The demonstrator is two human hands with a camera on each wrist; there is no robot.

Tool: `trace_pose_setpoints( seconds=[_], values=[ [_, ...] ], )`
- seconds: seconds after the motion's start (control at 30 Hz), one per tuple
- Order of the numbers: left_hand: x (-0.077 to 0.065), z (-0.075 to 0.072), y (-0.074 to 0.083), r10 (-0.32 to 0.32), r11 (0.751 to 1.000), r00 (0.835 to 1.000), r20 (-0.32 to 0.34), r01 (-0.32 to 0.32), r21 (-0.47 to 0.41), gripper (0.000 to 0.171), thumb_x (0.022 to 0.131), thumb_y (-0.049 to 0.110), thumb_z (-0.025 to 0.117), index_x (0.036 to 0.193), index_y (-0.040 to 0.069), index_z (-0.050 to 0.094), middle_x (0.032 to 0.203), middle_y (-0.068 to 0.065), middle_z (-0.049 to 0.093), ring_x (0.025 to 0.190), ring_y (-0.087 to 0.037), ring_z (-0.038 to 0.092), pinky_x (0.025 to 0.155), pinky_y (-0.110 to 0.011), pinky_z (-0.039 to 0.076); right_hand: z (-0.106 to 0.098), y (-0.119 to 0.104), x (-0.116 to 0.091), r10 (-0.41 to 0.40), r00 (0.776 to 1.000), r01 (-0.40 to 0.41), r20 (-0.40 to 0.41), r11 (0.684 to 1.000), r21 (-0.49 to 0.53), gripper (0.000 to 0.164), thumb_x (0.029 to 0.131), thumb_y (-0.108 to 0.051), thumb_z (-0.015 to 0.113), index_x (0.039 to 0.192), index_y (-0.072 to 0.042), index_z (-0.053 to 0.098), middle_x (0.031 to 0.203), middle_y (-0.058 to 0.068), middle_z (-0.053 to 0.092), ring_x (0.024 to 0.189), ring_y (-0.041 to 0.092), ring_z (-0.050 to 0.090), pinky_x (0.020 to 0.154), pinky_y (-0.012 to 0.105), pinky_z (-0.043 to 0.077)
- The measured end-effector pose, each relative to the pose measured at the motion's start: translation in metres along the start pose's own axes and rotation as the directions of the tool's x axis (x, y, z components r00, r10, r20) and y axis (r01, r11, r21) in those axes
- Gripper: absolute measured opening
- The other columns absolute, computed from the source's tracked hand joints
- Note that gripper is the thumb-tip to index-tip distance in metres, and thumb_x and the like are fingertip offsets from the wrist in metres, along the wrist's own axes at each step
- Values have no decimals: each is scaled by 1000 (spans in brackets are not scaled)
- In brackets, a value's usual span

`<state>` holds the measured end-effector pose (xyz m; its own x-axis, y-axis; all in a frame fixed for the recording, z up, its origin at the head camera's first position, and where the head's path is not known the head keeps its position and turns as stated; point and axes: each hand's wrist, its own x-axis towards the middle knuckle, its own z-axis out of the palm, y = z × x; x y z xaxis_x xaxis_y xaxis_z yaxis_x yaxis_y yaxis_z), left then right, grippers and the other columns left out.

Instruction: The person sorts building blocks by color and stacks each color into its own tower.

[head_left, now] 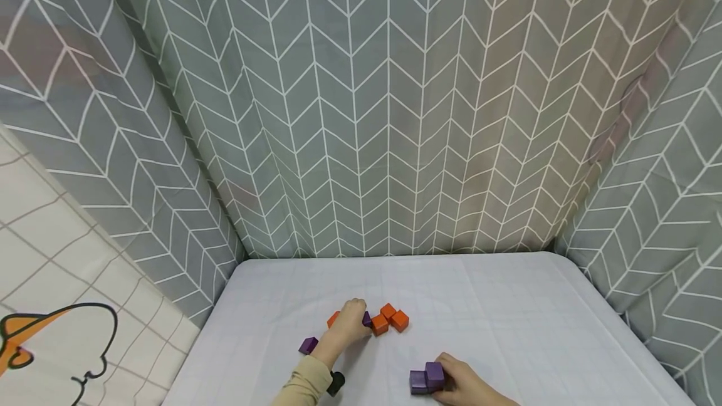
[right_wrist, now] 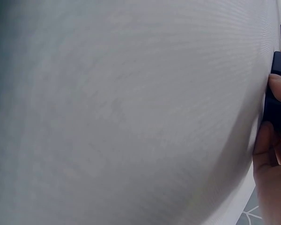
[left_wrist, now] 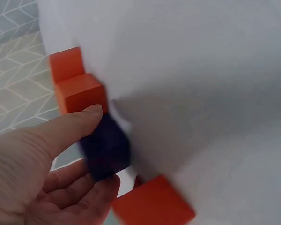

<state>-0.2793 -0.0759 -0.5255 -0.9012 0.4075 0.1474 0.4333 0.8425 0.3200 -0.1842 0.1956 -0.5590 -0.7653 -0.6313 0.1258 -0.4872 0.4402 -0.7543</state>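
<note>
My left hand [head_left: 348, 324] reaches over the far-left part of the table and pinches a dark purple cube [left_wrist: 105, 147] between thumb and fingers. Beside that cube, an orange cube [left_wrist: 82, 91] lies close to the thumb tip, and another orange block [left_wrist: 153, 204] sits near the fingertips. Nearer the front, my right hand [head_left: 465, 384] grips a purple cube [head_left: 435, 373]. A second purple cube [head_left: 418, 383] stands against its left side. Only part of the right hand and of the dark cubes [right_wrist: 277, 115] shows at the right wrist view's edge.
Several orange cubes [head_left: 400, 321] cluster just right of the left hand. One orange cube [head_left: 333, 318] is partly hidden behind that hand, and a loose purple cube [head_left: 308, 345] lies to its left. White cloth covers the table [head_left: 507, 306]; patterned curtains [head_left: 389, 111] surround it.
</note>
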Motion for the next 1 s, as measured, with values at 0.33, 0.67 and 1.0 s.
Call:
trace_pose_setpoints(
  seconds=[0.33, 0.67, 1.0],
  values=[
    [0, 6, -4, -12, 1000, 1000, -28, 12, -4, 22, 65, 4, 73, 74, 2, 54, 68, -4, 49, 65, -16, 50, 56, -27, 41, 1, -3, -1, 190, 980, -194, 58, 977, 83, 28, 78, -25, 68, 99, -15, 52, 94, -11, 52, 82, 0, 49, 70, 24, 47],
    [7, -32, 13, 58, 991, 987, -150, -75, -109, 18, 70, 2, 70, 77, 3, 53, 69, -3, 52, 64, -12, 48, 54, -22, 42, 0, -2, -1, 156, 987, -158, 35, 986, 54, 28, 77, -26, 68, 98, -16, 52, 92, -12, 51, 79, 0, 46, 69, 20, 44],
    [-17, -26, 74, 232, 961, 972, 19, -226, -160, 25, 70, 11, 73, 85, 8, 54, 72, 2, 56, 64, -3, 50, 54, -14, 41, 3, 1, 0, -97, 991, 89, -90, 992, -88, 26, 75, -20, 71, 95, -15, 53, 92, -12, 51, 80, -4, 47, 65, 19, 45]
  ],
)
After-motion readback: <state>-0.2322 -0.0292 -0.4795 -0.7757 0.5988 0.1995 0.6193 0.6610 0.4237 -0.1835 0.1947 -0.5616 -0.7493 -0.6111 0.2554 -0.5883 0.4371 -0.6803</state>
